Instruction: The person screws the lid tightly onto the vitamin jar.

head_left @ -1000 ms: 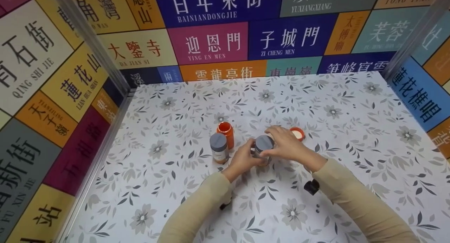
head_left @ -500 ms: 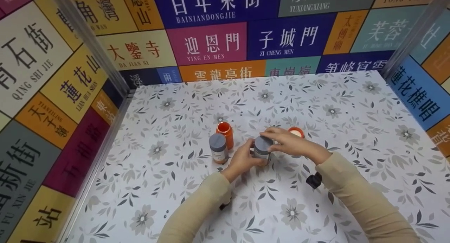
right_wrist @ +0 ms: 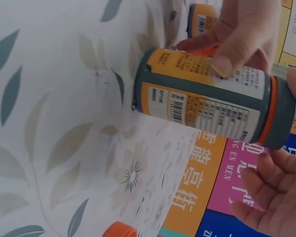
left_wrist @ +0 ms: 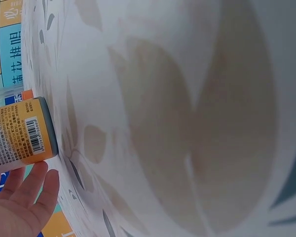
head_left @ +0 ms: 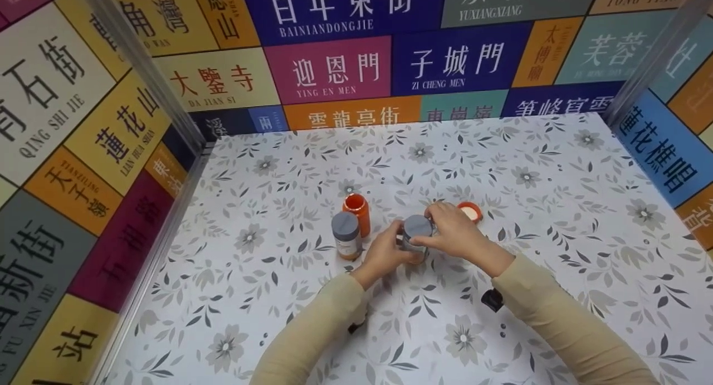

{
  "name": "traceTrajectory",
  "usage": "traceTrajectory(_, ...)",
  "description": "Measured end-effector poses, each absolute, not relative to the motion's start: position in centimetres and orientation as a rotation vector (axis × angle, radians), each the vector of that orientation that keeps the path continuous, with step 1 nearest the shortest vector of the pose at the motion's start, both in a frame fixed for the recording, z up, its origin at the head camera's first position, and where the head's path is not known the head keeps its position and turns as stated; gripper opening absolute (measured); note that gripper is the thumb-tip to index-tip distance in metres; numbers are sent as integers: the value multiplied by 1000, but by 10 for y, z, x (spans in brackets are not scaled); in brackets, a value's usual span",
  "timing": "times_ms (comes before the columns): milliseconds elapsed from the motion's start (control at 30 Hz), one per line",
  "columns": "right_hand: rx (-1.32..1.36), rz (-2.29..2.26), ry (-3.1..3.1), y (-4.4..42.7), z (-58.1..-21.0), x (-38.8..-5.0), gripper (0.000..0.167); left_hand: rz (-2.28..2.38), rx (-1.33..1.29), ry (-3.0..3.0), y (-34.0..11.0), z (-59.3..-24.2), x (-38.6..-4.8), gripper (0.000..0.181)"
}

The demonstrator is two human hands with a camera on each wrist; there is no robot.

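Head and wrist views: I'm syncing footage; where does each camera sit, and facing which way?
Head: head-worn, facing forward and down at the tabletop; left hand and right hand show.
Left wrist: wrist-worn, facing across the tabletop; left hand shows.
Right wrist: wrist-worn, facing the gripped bottle; both hands show.
Shared by head and right wrist: that bottle.

The held bottle has a matt plastic cap, the orange bottle looks glossy plastic, the sleeves matt cloth.
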State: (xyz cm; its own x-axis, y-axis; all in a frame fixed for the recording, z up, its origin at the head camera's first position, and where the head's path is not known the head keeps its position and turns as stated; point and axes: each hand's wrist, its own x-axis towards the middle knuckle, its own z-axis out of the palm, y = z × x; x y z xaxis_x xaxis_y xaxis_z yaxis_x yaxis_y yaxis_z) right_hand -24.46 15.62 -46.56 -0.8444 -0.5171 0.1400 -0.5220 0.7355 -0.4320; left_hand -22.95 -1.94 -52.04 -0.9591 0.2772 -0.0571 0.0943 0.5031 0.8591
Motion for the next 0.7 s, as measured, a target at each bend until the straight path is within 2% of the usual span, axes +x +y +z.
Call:
traceTrajectory(133, 1039, 987, -2979, 165, -461, -246, 78, 1429, 317, 2556, -18, -522, -231, 62)
traceTrajectory(333, 1319, 1026, -2984, 176, -450, -252, 58, 1434, 305, 2543, -18, -522, -231, 64)
traceTrajectory(433, 1329, 960, -2997, 176, -448, -253, 54, 1436, 302, 2541, -19, -522, -231, 65)
traceTrajectory(700, 1177, 880, -2925, 165, -457, -249, 58, 1418, 327, 2582, -18, -522, -231, 60)
